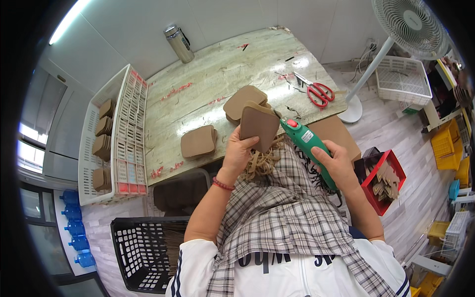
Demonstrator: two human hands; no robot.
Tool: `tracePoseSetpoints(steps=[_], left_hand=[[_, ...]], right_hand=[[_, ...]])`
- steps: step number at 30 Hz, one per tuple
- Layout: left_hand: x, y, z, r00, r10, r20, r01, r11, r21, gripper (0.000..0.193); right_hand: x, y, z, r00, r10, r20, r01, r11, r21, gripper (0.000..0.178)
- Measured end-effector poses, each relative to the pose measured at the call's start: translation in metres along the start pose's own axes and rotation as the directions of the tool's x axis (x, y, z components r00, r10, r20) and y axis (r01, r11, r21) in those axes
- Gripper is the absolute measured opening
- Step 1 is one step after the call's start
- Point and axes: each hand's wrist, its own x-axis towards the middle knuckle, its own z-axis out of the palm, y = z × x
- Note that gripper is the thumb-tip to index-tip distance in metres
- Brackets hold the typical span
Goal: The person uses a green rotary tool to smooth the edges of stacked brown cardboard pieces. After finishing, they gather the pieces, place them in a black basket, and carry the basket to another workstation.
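Observation:
My left hand (239, 151) grips a brown rounded flat pad (259, 127), which looks like one of several held together, above my lap. In my right hand (335, 163) is a green handheld power tool (308, 140) with a red button. Its tip is close to the pad's right edge; whether they touch, I cannot tell. Behind the held pad, a stack of similar brown pads (242, 103) lies on the table. A smaller stack (197, 141) sits to its left near the front edge. Thin brown strips (261, 164) hang in a tangle below the pad, over my checked apron (277, 208).
Red-handled scissors (319, 93) lie on the worn table (208, 84), with a steel flask (178, 43) at its back. White crates (129, 143) with brown pads stand left. A black crate (143, 255), a red box (370, 187) of brown pieces and a fan (413, 22) surround me.

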Motion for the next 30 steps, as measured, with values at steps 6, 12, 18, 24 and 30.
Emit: tracePoseSetpoints(steps=[6, 12, 18, 24, 30], left_hand=[[-0.002, 0.021, -0.02, 0.99, -0.133, 0.048, 0.116, 0.957, 0.265, 0.046], [-0.01, 0.018, -0.017, 0.975, -0.219, 0.039, 0.194, 0.923, 0.332, 0.048], [-0.019, 0.019, -0.009, 0.957, -0.287, 0.035, 0.256, 0.897, 0.36, 0.043], [-0.017, 0.032, -0.022, 0.962, -0.267, 0.06, 0.195, 0.824, 0.532, 0.033], [-0.017, 0.041, -0.038, 0.997, -0.056, -0.059, 0.077, 0.882, 0.465, 0.019]], right_hand=[[-0.007, 0.005, -0.008, 0.999, 0.0, 0.045, 0.005, 0.994, -0.106, 0.031], [-0.008, 0.011, -0.001, 0.999, -0.029, 0.019, 0.032, 0.985, -0.169, 0.034], [-0.003, 0.006, 0.007, 0.998, 0.023, 0.053, -0.019, 0.996, -0.09, 0.036], [-0.002, 0.006, 0.002, 0.985, 0.094, 0.143, -0.088, 0.995, -0.045, 0.032], [-0.002, 0.005, 0.0, 0.97, 0.131, 0.203, -0.128, 0.991, -0.03, 0.033]])
